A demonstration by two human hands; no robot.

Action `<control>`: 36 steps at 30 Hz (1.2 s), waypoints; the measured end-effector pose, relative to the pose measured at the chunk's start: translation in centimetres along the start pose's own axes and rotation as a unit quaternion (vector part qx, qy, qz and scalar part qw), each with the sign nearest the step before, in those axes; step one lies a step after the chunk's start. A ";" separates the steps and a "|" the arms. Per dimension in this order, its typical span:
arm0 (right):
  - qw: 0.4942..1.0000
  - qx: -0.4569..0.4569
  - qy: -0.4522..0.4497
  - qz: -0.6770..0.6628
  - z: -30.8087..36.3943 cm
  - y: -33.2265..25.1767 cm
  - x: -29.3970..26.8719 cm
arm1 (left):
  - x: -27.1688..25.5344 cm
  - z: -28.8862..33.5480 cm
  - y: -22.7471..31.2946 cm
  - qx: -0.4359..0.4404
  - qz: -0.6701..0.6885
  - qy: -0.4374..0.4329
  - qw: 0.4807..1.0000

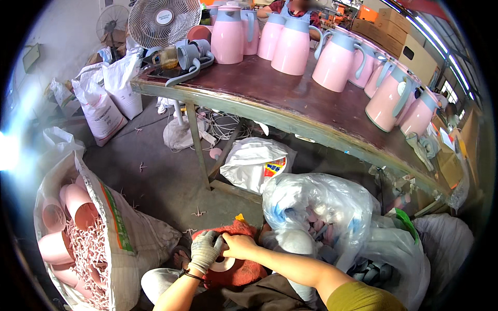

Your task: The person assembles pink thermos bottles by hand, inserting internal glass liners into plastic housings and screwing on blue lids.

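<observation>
At the lower middle, my left hand [205, 252] in a pale knitted glove and my bare right hand [239, 246] meet over a red cloth [244, 272] on my lap. Both have their fingers closed. Just below them a round part with a white rim [223, 266] shows against the cloth; the hands hide most of it. What the fingers themselves grip is hidden. A dark band circles my left wrist.
Left of me stands a woven sack [124, 243] with pink shells and thin pink scraps. Plastic bags of parts [321, 202] lie to my right. Ahead, a table [290, 90] carries several pink jugs [340, 61]; a fan [164, 20] stands behind, near another person.
</observation>
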State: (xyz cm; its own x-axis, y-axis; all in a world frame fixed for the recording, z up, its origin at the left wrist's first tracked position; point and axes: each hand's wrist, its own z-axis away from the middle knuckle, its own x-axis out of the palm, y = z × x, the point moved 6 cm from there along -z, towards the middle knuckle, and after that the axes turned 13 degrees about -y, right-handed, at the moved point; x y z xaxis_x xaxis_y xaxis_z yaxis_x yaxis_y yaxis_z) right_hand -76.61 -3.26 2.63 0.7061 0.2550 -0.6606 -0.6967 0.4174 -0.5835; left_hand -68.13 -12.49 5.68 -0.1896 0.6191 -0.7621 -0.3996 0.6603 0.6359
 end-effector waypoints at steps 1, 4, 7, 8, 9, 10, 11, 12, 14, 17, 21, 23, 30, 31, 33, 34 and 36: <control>1.000 0.000 0.002 -0.001 0.1 0.1 0.0 | 0.2 0.0 0.0 0.002 0.000 0.003 1.000; 1.000 -0.006 0.022 -0.002 0.4 0.1 -0.2 | 0.3 0.0 0.1 0.006 -0.001 0.005 1.000; 1.000 -0.008 0.029 -0.001 0.3 0.2 -0.1 | 0.2 0.1 0.2 0.010 0.011 0.007 1.000; 1.000 -0.009 0.024 -0.002 0.3 0.2 -0.1 | 0.0 0.1 0.4 0.016 0.026 0.012 0.999; 1.000 -0.010 0.019 -0.004 0.2 0.2 -0.1 | -0.1 0.1 0.6 0.021 0.041 0.016 0.999; 1.000 -0.012 0.014 -0.007 0.2 0.1 0.0 | 0.0 0.1 0.6 0.020 0.034 0.010 0.999; 1.000 -0.012 0.018 -0.001 0.1 0.1 0.0 | 0.0 0.1 0.5 0.020 0.026 0.003 0.999; 1.000 -0.012 0.021 0.004 0.1 0.2 0.1 | 0.1 0.1 0.4 0.019 0.018 -0.004 1.000; 0.999 -0.012 0.032 0.009 0.0 0.3 0.1 | 0.1 0.0 0.8 0.027 -0.004 -0.032 0.999; 0.999 -0.014 0.033 0.005 0.0 0.4 0.2 | 0.2 -0.1 0.9 0.030 -0.004 -0.042 0.999; 0.998 -0.020 0.055 0.008 -0.3 0.5 0.4 | 0.8 -0.5 0.3 0.030 -0.030 -0.029 0.999; 0.998 -0.023 0.054 0.009 -0.4 0.3 0.3 | 1.0 -0.5 0.1 0.020 -0.038 -0.029 0.999; 0.999 -0.007 0.035 0.013 -0.6 1.2 0.2 | 1.7 -1.7 0.9 0.012 -0.068 -0.045 0.997; 0.999 -0.001 0.034 0.010 -0.5 1.2 0.1 | 1.6 -1.6 1.0 0.015 -0.072 -0.044 0.996; 0.999 -0.011 0.037 0.012 -0.4 1.0 -0.1 | 1.6 -1.6 1.3 0.017 -0.070 -0.052 0.996; 0.999 -0.012 0.037 0.018 -0.6 1.0 0.0 | 1.5 -1.6 1.3 0.026 -0.068 -0.048 0.996; 0.998 -0.026 0.056 0.023 -0.5 0.8 0.1 | 1.5 -1.3 1.2 0.043 -0.047 -0.031 0.998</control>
State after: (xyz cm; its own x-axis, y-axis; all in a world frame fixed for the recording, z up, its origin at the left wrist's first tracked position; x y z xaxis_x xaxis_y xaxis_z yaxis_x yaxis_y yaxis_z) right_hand -77.19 -3.32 1.86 0.6563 0.1718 -0.7347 -0.7358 0.3614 -0.5727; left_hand -70.02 -11.35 5.16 -0.0991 0.5765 -0.8111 -0.3344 0.7484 0.5728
